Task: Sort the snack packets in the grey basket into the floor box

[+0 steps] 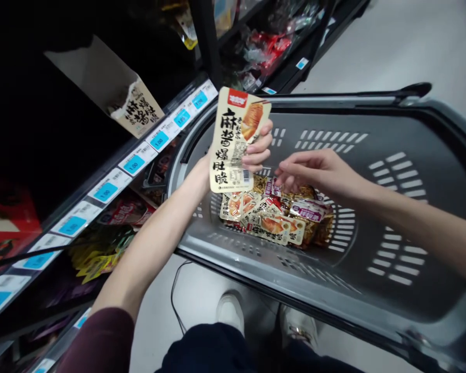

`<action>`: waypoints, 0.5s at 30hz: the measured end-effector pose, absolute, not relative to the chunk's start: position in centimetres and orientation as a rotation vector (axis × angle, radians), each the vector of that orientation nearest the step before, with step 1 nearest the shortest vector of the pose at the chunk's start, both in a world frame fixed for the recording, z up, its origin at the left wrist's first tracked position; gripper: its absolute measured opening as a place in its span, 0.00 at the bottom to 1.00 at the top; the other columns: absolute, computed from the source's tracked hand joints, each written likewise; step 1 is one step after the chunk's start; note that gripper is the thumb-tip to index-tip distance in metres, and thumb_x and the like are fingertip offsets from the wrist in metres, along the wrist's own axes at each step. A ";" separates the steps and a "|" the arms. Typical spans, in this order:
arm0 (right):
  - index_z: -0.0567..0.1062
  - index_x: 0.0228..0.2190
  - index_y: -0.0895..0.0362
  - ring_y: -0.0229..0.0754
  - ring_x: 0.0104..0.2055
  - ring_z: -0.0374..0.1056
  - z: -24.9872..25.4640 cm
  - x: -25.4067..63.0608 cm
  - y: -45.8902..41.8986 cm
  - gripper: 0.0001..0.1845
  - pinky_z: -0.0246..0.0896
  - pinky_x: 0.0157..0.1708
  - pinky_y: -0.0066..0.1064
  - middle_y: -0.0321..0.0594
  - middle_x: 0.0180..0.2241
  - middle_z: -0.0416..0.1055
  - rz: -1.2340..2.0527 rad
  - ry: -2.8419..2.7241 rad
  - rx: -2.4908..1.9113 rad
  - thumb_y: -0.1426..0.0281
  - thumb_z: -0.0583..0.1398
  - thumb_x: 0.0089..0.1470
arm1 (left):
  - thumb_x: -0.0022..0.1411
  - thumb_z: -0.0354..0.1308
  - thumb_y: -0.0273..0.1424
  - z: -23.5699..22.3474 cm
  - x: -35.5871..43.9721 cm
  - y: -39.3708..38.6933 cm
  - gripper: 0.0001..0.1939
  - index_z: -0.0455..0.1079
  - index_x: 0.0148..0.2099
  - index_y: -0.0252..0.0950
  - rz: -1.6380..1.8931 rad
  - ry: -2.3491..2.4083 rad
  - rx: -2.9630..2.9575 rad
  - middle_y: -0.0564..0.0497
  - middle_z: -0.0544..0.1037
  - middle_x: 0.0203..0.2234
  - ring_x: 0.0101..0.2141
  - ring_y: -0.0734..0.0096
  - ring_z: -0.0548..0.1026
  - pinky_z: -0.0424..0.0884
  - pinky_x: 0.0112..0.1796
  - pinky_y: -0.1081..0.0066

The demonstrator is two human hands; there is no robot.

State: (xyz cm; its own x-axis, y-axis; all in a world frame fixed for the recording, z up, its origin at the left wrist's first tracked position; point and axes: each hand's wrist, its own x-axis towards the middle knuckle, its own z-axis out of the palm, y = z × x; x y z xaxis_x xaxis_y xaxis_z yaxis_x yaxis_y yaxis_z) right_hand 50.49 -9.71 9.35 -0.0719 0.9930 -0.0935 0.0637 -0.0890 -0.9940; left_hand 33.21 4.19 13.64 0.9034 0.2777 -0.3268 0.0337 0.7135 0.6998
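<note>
Cream packet (233, 173): upright in the left hand, printed side facing the camera, with a red patch and a food picture at the top; it is above the near-left part of the basket's inside.
Left hand (258, 150): gripping the cream packet, its fingers wrapped around the right edge.
Right hand (314, 168): partly open, fingers loosely bent, thumb near the fingertips; over the basket, just right of the cream packet. Whether the fingertips touch the packets below, I cannot tell.
Grey basket (373, 124): plastic, with slotted walls and a dark rim, beside the shelf.
Packet pile (275, 225): at the basket's bottom, below both hands; cream packets toward the left and front, purple-and-white ones behind and to the right.
Torn box (140, 111): cream card, on the shelf, its printing like the packet's.
Price tags (134, 164): blue and white, in a row along the shelf edge, several reading 1.00.
Yellow bags (95, 264): on a lower shelf.
Pale shoes (231, 311): on the floor, below the basket's near side.
</note>
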 end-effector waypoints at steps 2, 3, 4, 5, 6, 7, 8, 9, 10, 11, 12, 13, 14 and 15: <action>0.81 0.34 0.58 0.37 0.28 0.70 8.8 51.8 -9.6 0.24 0.65 0.29 0.30 0.44 0.31 0.79 1.235 -1.449 -1.396 0.48 0.67 0.60 | 0.77 0.26 0.31 13.4 33.7 4.1 0.26 0.59 0.31 0.37 0.121 0.393 0.774 0.56 0.54 0.15 0.13 0.76 0.54 0.49 0.16 0.75; 0.81 0.35 0.58 0.36 0.27 0.69 8.5 52.6 -9.6 0.24 0.62 0.28 0.30 0.43 0.31 0.78 1.172 -1.574 -1.462 0.48 0.64 0.63 | 0.77 0.28 0.30 13.3 34.0 4.0 0.25 0.60 0.31 0.37 0.122 0.392 0.758 0.55 0.55 0.15 0.13 0.76 0.54 0.50 0.16 0.75; 0.80 0.36 0.58 0.36 0.26 0.66 8.1 53.4 -9.7 0.24 0.59 0.27 0.30 0.42 0.29 0.77 1.091 -1.715 -1.524 0.49 0.62 0.65 | 0.77 0.30 0.31 13.0 34.4 3.8 0.24 0.60 0.31 0.37 0.125 0.396 0.732 0.55 0.56 0.15 0.13 0.76 0.54 0.50 0.16 0.76; 0.80 0.37 0.57 0.35 0.24 0.63 7.7 54.4 -9.7 0.23 0.56 0.27 0.31 0.40 0.28 0.76 1.000 -1.854 -1.569 0.50 0.60 0.67 | 0.77 0.33 0.31 12.8 34.7 3.6 0.22 0.61 0.31 0.37 0.129 0.397 0.700 0.55 0.56 0.16 0.14 0.75 0.53 0.50 0.16 0.76; 0.80 0.39 0.56 0.36 0.24 0.61 7.2 55.3 -9.7 0.23 0.55 0.28 0.33 0.40 0.28 0.75 0.910 -1.980 -1.592 0.50 0.58 0.68 | 0.76 0.36 0.31 12.4 35.1 3.2 0.20 0.62 0.32 0.37 0.132 0.387 0.666 0.55 0.57 0.16 0.15 0.75 0.53 0.51 0.16 0.76; 0.80 0.39 0.54 0.37 0.24 0.60 6.6 56.3 -9.8 0.22 0.54 0.29 0.34 0.40 0.28 0.75 0.828 -2.084 -1.600 0.50 0.56 0.69 | 0.75 0.38 0.31 12.0 35.6 2.7 0.19 0.63 0.32 0.37 0.130 0.364 0.634 0.55 0.57 0.16 0.15 0.75 0.53 0.52 0.16 0.76; 0.79 0.40 0.52 0.40 0.24 0.61 6.1 57.2 -9.8 0.22 0.54 0.30 0.36 0.42 0.29 0.75 0.765 -2.160 -1.602 0.50 0.54 0.70 | 0.74 0.39 0.31 11.6 36.0 2.1 0.18 0.64 0.32 0.37 0.122 0.332 0.605 0.54 0.58 0.17 0.16 0.74 0.54 0.53 0.16 0.75; 0.79 0.40 0.50 0.42 0.26 0.62 5.6 58.0 -9.9 0.20 0.54 0.32 0.37 0.43 0.30 0.75 0.721 -2.213 -1.613 0.52 0.53 0.70 | 0.74 0.39 0.30 11.2 36.5 1.5 0.18 0.64 0.32 0.37 0.105 0.298 0.583 0.54 0.58 0.17 0.16 0.74 0.55 0.54 0.17 0.75; 0.78 0.39 0.50 0.44 0.27 0.64 5.2 58.7 -10.1 0.19 0.54 0.33 0.38 0.45 0.32 0.76 0.694 -2.249 -1.636 0.54 0.52 0.70 | 0.74 0.39 0.30 10.9 37.0 0.7 0.19 0.64 0.32 0.37 0.081 0.269 0.568 0.53 0.59 0.17 0.16 0.73 0.57 0.56 0.17 0.76; 0.77 0.39 0.50 0.45 0.28 0.65 5.0 59.3 -10.2 0.17 0.54 0.34 0.39 0.46 0.32 0.76 0.674 -2.269 -1.673 0.56 0.52 0.69 | 0.73 0.37 0.30 10.6 37.4 0.0 0.19 0.65 0.32 0.37 0.053 0.249 0.559 0.53 0.60 0.17 0.16 0.73 0.58 0.56 0.17 0.76; 0.77 0.38 0.51 0.45 0.28 0.65 4.9 59.8 -10.4 0.16 0.54 0.35 0.39 0.46 0.32 0.75 0.662 -2.274 -1.714 0.59 0.52 0.68 | 0.73 0.37 0.29 10.4 37.9 -0.6 0.20 0.65 0.32 0.37 0.024 0.238 0.552 0.52 0.60 0.17 0.16 0.73 0.59 0.57 0.17 0.75; 0.76 0.38 0.52 0.44 0.27 0.65 5.0 60.2 -10.5 0.14 0.54 0.35 0.38 0.45 0.30 0.74 0.660 -2.260 -1.749 0.61 0.52 0.67 | 0.73 0.36 0.29 10.3 38.3 -1.1 0.20 0.65 0.32 0.37 -0.005 0.236 0.550 0.52 0.61 0.16 0.16 0.72 0.60 0.57 0.17 0.75; 0.75 0.37 0.53 0.43 0.26 0.64 5.3 60.4 -10.8 0.14 0.54 0.34 0.38 0.43 0.27 0.72 0.660 -2.228 -1.775 0.61 0.53 0.66 | 0.72 0.36 0.28 10.3 38.7 -1.4 0.20 0.65 0.32 0.37 -0.028 0.241 0.553 0.52 0.61 0.16 0.16 0.72 0.60 0.57 0.17 0.75; 0.75 0.37 0.53 0.42 0.25 0.62 5.7 60.5 -11.0 0.15 0.54 0.34 0.37 0.42 0.25 0.70 0.659 -2.182 -1.798 0.59 0.53 0.67 | 0.72 0.35 0.27 10.4 39.0 -1.5 0.20 0.65 0.32 0.37 -0.032 0.251 0.558 0.52 0.61 0.16 0.16 0.73 0.60 0.57 0.17 0.76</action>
